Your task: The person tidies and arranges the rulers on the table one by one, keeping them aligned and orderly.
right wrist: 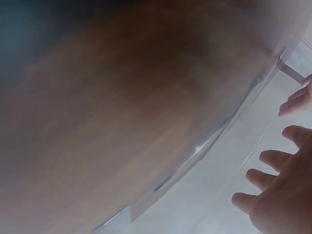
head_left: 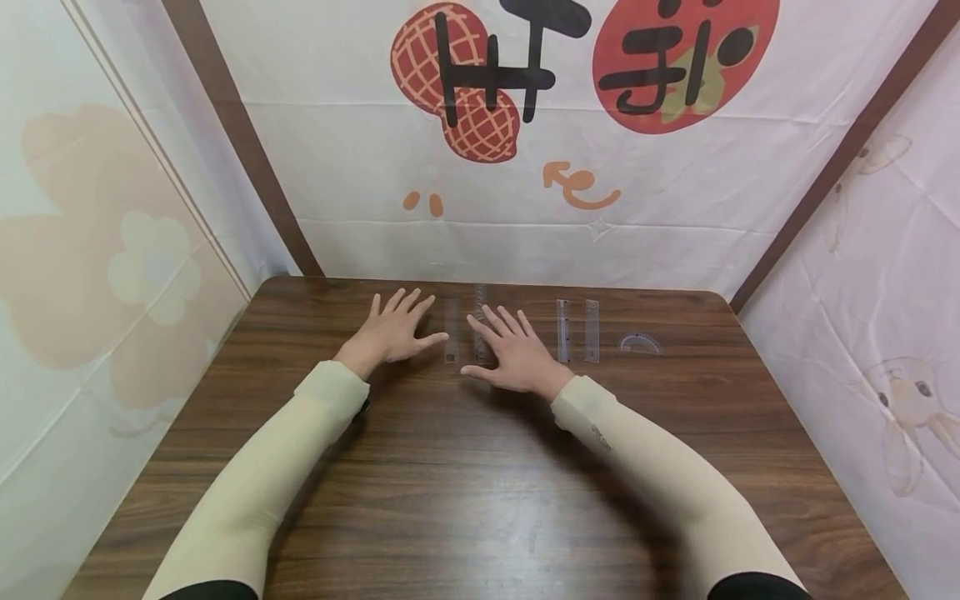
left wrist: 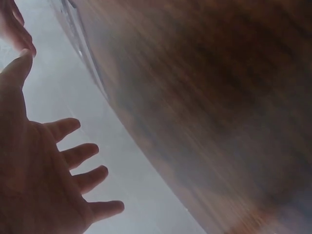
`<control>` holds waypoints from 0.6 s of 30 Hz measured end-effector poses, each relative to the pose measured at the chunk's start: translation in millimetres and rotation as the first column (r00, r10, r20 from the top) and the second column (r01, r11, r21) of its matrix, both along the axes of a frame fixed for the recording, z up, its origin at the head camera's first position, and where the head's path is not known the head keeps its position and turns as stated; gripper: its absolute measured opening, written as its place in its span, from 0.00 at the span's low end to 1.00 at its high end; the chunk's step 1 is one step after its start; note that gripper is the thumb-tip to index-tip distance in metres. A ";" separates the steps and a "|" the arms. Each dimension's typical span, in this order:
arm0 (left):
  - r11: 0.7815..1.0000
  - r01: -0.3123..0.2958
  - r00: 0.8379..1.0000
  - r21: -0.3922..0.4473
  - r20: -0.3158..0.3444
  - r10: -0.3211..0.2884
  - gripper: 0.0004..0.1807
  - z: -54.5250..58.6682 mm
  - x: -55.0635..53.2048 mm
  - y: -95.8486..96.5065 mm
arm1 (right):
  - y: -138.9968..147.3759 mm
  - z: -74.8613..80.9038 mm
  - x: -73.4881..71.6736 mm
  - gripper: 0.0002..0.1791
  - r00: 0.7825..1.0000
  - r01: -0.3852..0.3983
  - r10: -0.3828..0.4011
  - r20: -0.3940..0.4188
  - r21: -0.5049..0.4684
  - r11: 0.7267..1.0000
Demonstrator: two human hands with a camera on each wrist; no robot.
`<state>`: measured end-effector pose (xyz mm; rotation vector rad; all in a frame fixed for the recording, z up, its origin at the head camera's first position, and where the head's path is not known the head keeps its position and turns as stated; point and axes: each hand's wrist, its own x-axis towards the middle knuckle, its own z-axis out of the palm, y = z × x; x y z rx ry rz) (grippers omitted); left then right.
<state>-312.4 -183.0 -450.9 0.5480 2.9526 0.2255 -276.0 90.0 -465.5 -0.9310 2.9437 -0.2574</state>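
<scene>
My left hand (head_left: 392, 329) has its fingers spread and holds nothing; a faint clear ruler (head_left: 451, 333) lies just right of its thumb. My right hand (head_left: 519, 356), also spread and holding nothing, partly covers a second, longer clear ruler (head_left: 481, 300). Beyond it to the right lie two more transparent rulers, a left one (head_left: 563, 329) and a right one (head_left: 592, 331), both pointing away from me. A clear protractor (head_left: 641, 343) is farthest right. In the left wrist view my left palm (left wrist: 39, 180) appears raised off the tabletop; the right wrist view shows my right fingers (right wrist: 261, 180) straight.
The brown wood-grain table (head_left: 450, 500) has its far edge close behind the rulers. A white printed cloth (head_left: 337, 150) hangs behind it, with more cloth at the left side (head_left: 67, 250) and the right side (head_left: 892, 275).
</scene>
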 end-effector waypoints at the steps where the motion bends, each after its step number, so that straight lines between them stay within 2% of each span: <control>1: 1.000 0.002 1.000 0.001 0.002 -0.002 0.53 -0.2 -2.0 0.6 | -2.3 -0.3 -1.3 0.52 1.000 -0.001 0.001 0.001 0.002 1.000; 10: 1.000 0.002 1.000 -0.019 0.026 -0.002 0.53 -1.5 -20.1 6.9 | -15.5 -4.6 -13.0 0.53 1.000 -0.025 0.025 0.007 0.016 1.000; 18: 1.000 0.009 1.000 -0.015 0.029 -0.009 0.50 -3.5 -32.8 12.1 | -26.0 -1.8 -18.7 0.53 0.996 -0.052 0.049 0.076 0.036 0.998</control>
